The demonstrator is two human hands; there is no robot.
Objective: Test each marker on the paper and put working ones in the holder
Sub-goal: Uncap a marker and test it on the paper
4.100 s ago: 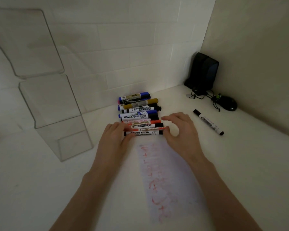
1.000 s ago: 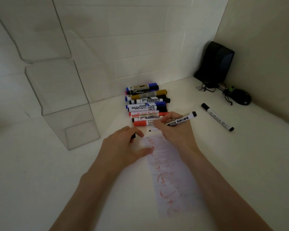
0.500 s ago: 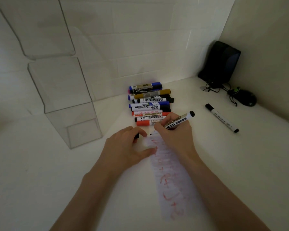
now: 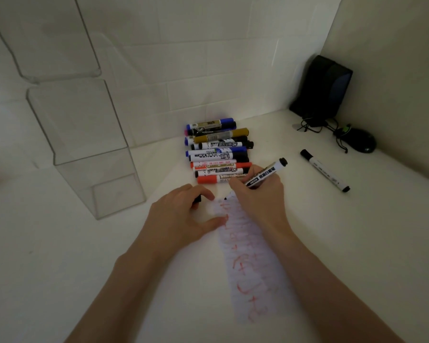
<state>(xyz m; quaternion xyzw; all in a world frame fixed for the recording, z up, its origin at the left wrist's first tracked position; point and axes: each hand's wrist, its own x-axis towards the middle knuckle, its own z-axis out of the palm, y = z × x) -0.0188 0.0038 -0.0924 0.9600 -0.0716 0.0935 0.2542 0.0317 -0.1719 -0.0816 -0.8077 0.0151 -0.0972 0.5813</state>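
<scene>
Paper (image 4: 253, 256) scribbled red lies on the tabletop (image 4: 84, 268). At its far end, the left hand (image 4: 181, 216) pins its edge and curls round what is probably a dark cap (image 4: 197, 199). The right hand (image 4: 258, 196) pinches a white, black-ended marker (image 4: 265, 175), tip on the paper. The marker is likely light, stiff and slick, and best held low on the barrel. Beyond the paper lies a pile (image 4: 218, 152); left of the paper stands a clear holder (image 4: 89, 144).

I count one paper (image 4: 253, 268), one clear holder (image 4: 84, 134) and one mouse (image 4: 362, 142). I see one lone marker (image 4: 325, 170), one held marker (image 4: 268, 174), and about ten in the pile (image 4: 218, 152).

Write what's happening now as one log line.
step: testing | right hand: marker tip at paper top | left hand: pinches cap, thumb on paper
</scene>
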